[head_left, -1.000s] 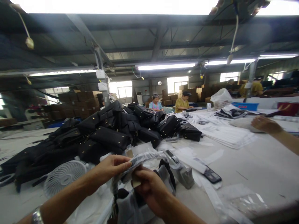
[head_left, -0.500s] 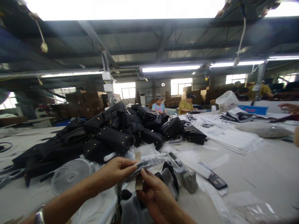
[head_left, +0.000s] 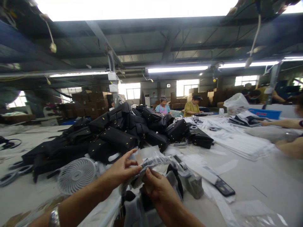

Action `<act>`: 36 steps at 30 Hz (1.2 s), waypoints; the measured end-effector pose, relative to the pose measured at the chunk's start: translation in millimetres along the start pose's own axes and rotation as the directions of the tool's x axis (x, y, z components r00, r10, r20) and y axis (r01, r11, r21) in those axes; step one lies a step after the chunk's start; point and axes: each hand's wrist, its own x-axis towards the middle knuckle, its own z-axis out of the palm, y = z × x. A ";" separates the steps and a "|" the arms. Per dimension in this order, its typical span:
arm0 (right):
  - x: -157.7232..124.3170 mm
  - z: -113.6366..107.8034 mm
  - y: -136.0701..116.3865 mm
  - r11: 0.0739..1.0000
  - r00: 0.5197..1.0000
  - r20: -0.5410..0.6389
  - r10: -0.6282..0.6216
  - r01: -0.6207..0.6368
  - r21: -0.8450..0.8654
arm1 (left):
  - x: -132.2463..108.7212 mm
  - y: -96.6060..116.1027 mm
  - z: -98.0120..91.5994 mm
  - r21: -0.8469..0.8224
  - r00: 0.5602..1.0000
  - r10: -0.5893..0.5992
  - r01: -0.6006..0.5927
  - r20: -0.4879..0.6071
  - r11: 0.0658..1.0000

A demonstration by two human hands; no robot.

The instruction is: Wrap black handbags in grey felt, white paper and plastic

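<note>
Thumb and curled fingers of my left hand [head_left: 123, 170] close on one end of a plastic-wrapped bag handle [head_left: 157, 160], its index finger lifted away. My right hand [head_left: 158, 189] pinches the same handle from below, thumb on top, just right of the left thumb. Clear film covers the dark handle, which arches to the right. Beneath and beside the hands lie grey and black wrapped parts [head_left: 133, 209], partly hidden by my right hand. A grey wrapped piece [head_left: 193, 184] sits to the right of them.
Black bags [head_left: 118, 138] are heaped behind my hands. A white fan [head_left: 77, 176] stands at left, scissors [head_left: 14, 176] beyond it. At right lie a dark phone-like device [head_left: 223, 186], white sheets [head_left: 248, 145] and a blue bin [head_left: 265, 113]. A co-worker's arm [head_left: 284, 123] reaches in from the right.
My left index finger has lifted off the handle. The brown strip by my right hand shows less. The view has swung slightly left, and the co-worker's arm reaches further in.
</note>
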 end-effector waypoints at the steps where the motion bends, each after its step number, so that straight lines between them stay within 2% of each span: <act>1: -0.1 1.0 -1.2 1.000 1.000 0.014 -0.013 0.013 -0.001 | -1.7 1.7 2.0 -0.045 1.000 -0.019 0.019 -0.006 0.999; 4: -2.8 2.7 -5.0 0.999 1.000 -0.002 -0.018 0.018 0.036 | -5.4 6.2 6.7 -0.150 0.997 -0.067 0.061 -0.035 0.987; 7: -6.5 -3.4 -2.8 0.986 0.993 -0.116 0.038 -0.018 0.164 | -7.1 9.7 9.6 -0.163 0.996 -0.075 0.066 -0.053 0.984; 9: -8.6 -9.0 2.5 0.970 0.977 -0.195 0.081 -0.032 0.242 | -8.5 12.1 11.5 -0.162 0.998 -0.068 0.065 -0.013 0.985; 11: -10.5 -10.8 8.3 0.967 0.972 -0.219 0.079 -0.021 0.254 | -10.5 14.2 13.6 -0.153 0.998 -0.061 0.065 0.028 0.986; 16: -12.2 4.7 15.2 0.977 0.985 -0.158 -0.072 0.102 0.185 | -15.9 15.4 18.2 -0.099 1.000 -0.021 0.021 0.002 0.995; 21: -4.5 7.5 24.2 0.984 0.973 -0.182 -0.138 0.157 0.089 | -18.9 11.1 21.2 0.009 0.998 0.048 -0.048 -0.034 0.999; 25: 0.8 -0.8 34.6 0.970 0.944 -0.227 -0.239 0.225 -0.086 | -20.5 4.5 23.3 0.057 0.996 0.083 -0.081 -0.037 0.995; 30: 0.0 0.6 36.4 0.914 0.899 -0.281 -0.335 0.238 -0.327 | -20.9 -2.5 28.6 0.076 0.982 0.139 -0.130 -0.126 0.989; 32: 0.8 2.4 35.7 0.917 0.894 -0.304 -0.329 0.225 -0.331 | -21.0 -3.6 31.5 0.038 0.979 0.155 -0.151 -0.131 0.988; 36: 4.7 3.1 36.6 0.943 0.898 -0.318 -0.304 0.236 -0.234 | -26.4 1.5 37.7 -0.035 0.978 0.147 -0.153 -0.146 0.988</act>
